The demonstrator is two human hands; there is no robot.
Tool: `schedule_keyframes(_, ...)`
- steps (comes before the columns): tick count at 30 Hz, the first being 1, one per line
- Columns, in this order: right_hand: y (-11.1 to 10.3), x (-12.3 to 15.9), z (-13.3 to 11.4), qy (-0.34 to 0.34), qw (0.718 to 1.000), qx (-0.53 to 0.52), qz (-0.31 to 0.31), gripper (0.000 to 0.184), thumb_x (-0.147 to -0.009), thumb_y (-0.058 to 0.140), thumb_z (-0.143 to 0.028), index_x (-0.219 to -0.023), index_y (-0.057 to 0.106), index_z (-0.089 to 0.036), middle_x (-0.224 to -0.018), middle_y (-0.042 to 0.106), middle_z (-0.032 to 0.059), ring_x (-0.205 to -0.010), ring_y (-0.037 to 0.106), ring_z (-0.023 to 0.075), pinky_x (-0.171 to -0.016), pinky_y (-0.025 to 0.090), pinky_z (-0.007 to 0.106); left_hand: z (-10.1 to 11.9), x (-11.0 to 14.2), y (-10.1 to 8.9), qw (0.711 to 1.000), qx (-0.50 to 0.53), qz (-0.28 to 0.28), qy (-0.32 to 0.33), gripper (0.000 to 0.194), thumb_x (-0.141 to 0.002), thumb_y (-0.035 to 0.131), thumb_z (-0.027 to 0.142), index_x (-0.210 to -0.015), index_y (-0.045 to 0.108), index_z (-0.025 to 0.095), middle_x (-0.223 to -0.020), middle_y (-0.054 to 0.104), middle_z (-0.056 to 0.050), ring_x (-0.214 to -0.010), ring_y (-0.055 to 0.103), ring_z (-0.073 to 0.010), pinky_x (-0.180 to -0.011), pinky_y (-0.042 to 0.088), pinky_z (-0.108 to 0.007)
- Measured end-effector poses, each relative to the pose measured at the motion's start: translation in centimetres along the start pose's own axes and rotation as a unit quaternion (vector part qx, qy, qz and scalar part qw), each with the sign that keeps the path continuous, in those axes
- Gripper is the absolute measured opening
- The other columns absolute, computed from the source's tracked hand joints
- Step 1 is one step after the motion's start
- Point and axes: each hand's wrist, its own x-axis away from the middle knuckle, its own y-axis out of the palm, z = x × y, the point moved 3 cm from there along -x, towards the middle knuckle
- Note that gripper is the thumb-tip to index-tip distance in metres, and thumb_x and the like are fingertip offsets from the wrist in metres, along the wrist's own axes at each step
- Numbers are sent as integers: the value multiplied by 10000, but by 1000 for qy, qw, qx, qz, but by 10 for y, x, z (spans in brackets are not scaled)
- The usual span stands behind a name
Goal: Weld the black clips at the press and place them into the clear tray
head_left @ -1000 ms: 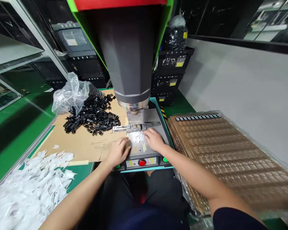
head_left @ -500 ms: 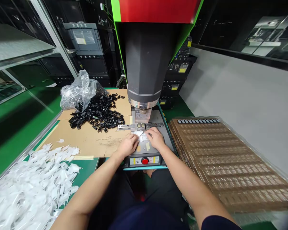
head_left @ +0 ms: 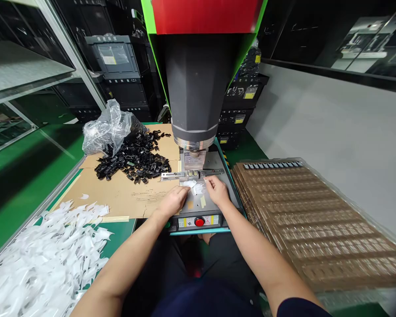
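While the left hand stayed at the edge of the small white pieces, which lay on the press plate, the head view showed the right hand shifted off them, perhaps separating one. Both hands were curled, fingertips nearly together; their grip could not be told. Black-crate lettering included "科技(二)"; panel labels were illegible.

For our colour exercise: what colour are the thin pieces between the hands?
The thin pieces are white, shown in the head view.
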Motion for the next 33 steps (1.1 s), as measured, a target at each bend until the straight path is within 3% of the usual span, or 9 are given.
schedule_keyframes(4,-2,2,3,43,999,25,23,180,-1038,472,-340,-1104,633,-293,-1032,815,56,-924,760,268,-882,587,400,-6,5,-8,998,28,52,-12,376,-1083,465,166,-1421,623,212,-1172,741,-130,-1157,708,-261,-1034,607,-437)
schedule_keyframes(10,1,-5,-14,-39,995,68,54,323,-1070,440,-362,-1177,732,-274,-1188,727,124,-1108,702,300,-1002,565,439,-19,-25,-8,994,40,98,-3,443,-1052,481,105,-1443,634,245,-1355,704,-124,-1271,671,-240,-1107,576,-412)
schedule_keyframes(13,12,-14,-25,-57,992,102,46,390,-1084,423,-324,-1275,762,-290,-1247,700,118,-1145,669,288,-1036,541,421,-24,-46,0,996,26,85,-8,408,-1033,514,85,-1377,676,233,-1314,724,-116,-1242,681,-244,-1082,587,-415)
schedule_keyframes(17,28,-25,-36,-53,977,206,-2,385,-1103,470,-346,-1316,784,-284,-1164,712,105,-1094,612,282,-969,504,396,-23,-62,5,998,-2,56,-10,332,-1039,524,109,-1304,692,215,-1263,744,-103,-1196,688,-255,-1058,586,-425)
schedule_keyframes(28,32,-18,-52,-89,934,338,-80,498,-1058,573,-324,-1551,599,-260,-1423,595,154,-1284,455,343,-1016,412,478,-11,-63,0,998,-46,6,-44,330,-990,519,155,-1291,647,200,-1211,721,-134,-1172,652,-307,-1061,540,-479)
schedule_keyframes(33,34,-18,-49,-90,939,323,-73,510,-1034,592,-317,-1542,609,-265,-1421,590,161,-1288,453,359,-1012,413,498,-3,-52,-9,1000,-4,-6,-3,486,-970,538,172,-1454,578,209,-1449,668,-133,-1407,563,-298,-1241,438,-518)
